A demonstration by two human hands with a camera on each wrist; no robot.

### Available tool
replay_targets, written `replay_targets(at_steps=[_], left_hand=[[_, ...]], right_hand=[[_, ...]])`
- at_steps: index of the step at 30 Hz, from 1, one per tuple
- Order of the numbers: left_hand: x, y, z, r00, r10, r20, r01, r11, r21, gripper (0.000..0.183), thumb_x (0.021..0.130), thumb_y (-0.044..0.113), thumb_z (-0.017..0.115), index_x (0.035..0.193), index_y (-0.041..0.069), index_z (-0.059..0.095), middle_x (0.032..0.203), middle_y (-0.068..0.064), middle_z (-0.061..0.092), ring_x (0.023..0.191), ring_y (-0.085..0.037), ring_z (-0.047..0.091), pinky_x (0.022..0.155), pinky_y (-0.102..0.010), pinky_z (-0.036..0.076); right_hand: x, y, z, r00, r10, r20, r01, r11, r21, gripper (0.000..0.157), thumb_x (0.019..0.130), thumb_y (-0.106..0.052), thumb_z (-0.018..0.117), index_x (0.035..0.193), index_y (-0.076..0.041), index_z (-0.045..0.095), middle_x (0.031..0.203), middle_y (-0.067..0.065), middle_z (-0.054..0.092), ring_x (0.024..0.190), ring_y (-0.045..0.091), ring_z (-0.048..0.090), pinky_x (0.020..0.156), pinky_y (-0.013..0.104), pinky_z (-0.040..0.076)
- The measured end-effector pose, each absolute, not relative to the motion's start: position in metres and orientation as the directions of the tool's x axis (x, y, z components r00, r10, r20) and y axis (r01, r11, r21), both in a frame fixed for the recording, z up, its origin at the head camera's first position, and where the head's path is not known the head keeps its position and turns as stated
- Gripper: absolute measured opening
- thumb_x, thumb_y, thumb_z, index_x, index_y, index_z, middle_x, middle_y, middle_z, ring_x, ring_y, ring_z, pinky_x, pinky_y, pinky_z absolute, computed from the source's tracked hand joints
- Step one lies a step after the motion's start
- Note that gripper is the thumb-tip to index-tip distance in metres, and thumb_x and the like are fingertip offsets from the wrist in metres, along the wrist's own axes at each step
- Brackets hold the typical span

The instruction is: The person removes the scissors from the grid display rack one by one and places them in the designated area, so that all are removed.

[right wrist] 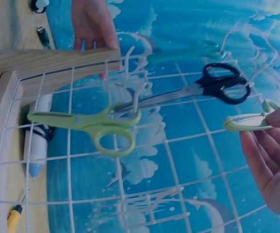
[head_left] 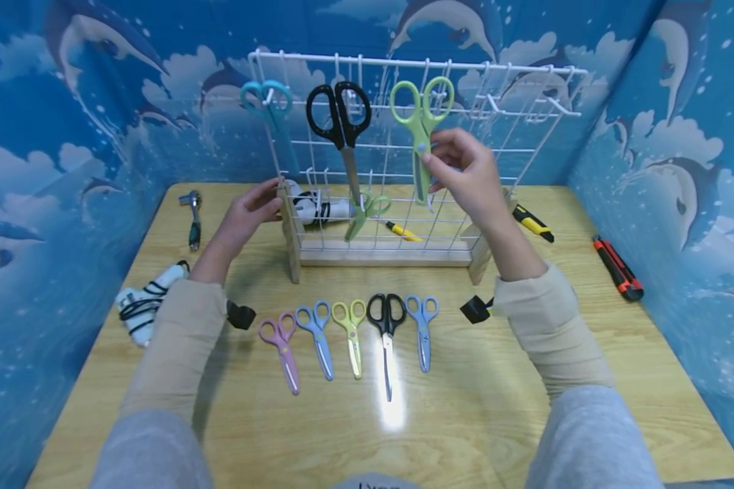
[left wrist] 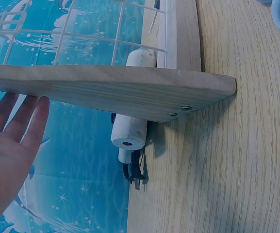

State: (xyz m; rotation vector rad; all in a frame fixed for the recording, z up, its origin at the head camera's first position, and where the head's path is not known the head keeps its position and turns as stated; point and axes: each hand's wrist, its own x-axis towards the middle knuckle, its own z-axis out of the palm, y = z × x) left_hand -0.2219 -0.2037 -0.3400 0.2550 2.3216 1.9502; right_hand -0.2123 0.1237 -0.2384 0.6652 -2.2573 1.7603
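My right hand [head_left: 467, 170] pinches light green scissors [head_left: 418, 128] by the blades, handles up, in front of the upper part of a white wire rack [head_left: 404, 62]. In the right wrist view, thumb and fingers grip these scissors [right wrist: 249, 122] near the wire. My left hand [head_left: 251, 214] is at the rack's wooden side piece [left wrist: 106, 87], straight fingertips right at its edge. On the rack's hooks hang teal scissors [head_left: 276, 117], black-handled scissors [head_left: 342, 139] and, lower down, another green pair [right wrist: 84, 122].
On the table before the rack lie pink scissors [head_left: 285, 353], yellow scissors [head_left: 353, 336], black scissors [head_left: 387, 327] and two blue pairs. Behind the rack are a white tool with a black cord [head_left: 306, 204] and a yellow-handled tool [head_left: 404, 232]. Cutters [head_left: 618, 268] lie right, a ratchet [head_left: 194, 221] left.
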Motion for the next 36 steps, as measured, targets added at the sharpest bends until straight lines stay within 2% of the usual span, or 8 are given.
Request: replay_targets(at_steps=[11,15,20,25,31,36], left_hand=[[-0.233,-0.209,-0.354,-0.978,0.198,0.060,0.089,0.141,0.986,0.051,0.084,0.032,0.051,0.130,0.023,0.034,0.128,-0.009,0.039,0.109,-0.017,0.044,0.091,-0.045,0.037],[-0.234,-0.211,-0.357,-0.979,0.194,0.070,0.099,0.145,0.984,0.050,0.083,0.033,0.052,0.129,0.025,0.036,0.126,-0.007,0.042,0.107,-0.016,0.046,0.088,-0.040,0.041],[-0.234,-0.211,-0.357,-0.979,0.192,0.075,0.105,0.151,0.983,0.049,0.083,0.034,0.052,0.129,0.025,0.037,0.125,-0.007,0.042,0.106,-0.016,0.046,0.086,-0.035,0.044],[-0.234,-0.210,-0.354,-0.980,0.186,0.063,0.096,0.175,0.980,0.050,0.083,0.035,0.051,0.130,0.025,0.034,0.127,-0.007,0.040,0.108,-0.017,0.044,0.087,-0.034,0.043],[-0.233,-0.210,-0.354,-0.983,0.179,0.042,0.075,0.183,0.980,0.051,0.083,0.034,0.051,0.130,0.025,0.034,0.129,-0.007,0.039,0.110,-0.018,0.043,0.088,-0.034,0.042],[-0.232,-0.211,-0.353,-0.982,0.183,0.045,0.079,0.182,0.980,0.050,0.083,0.033,0.051,0.130,0.025,0.034,0.129,-0.007,0.038,0.110,-0.018,0.043,0.088,-0.035,0.042]], right_hand=[[-0.178,0.136,-0.229,-0.836,-0.200,0.512,-0.528,0.034,-0.849,0.018,0.078,0.001,0.057,0.095,-0.001,0.056,0.079,0.008,0.057,0.068,0.016,0.055,0.051,0.021,0.050],[-0.165,0.144,-0.235,-0.837,-0.195,0.511,-0.516,-0.027,-0.856,0.016,0.077,0.004,0.057,0.092,0.000,0.056,0.077,0.008,0.057,0.064,0.015,0.055,0.049,0.022,0.050],[-0.151,0.156,-0.252,-0.848,-0.217,0.483,-0.489,-0.031,-0.872,0.013,0.077,0.003,0.057,0.090,0.000,0.056,0.075,0.008,0.056,0.059,0.015,0.054,0.049,0.021,0.050],[-0.141,0.168,-0.279,-0.909,-0.198,0.367,-0.378,0.024,-0.925,0.013,0.078,0.005,0.056,0.089,0.000,0.056,0.075,0.006,0.058,0.057,0.014,0.054,0.048,0.022,0.050],[-0.130,0.185,-0.317,-0.976,-0.168,0.138,-0.157,0.100,-0.983,0.009,0.081,-0.002,0.055,0.090,-0.002,0.054,0.076,0.000,0.059,0.060,0.010,0.055,0.052,0.022,0.050],[-0.133,0.209,-0.371,-0.984,-0.174,0.032,-0.053,0.119,-0.992,0.021,0.081,-0.014,0.057,0.097,-0.001,0.053,0.082,0.001,0.059,0.067,0.011,0.056,0.053,0.025,0.051]])
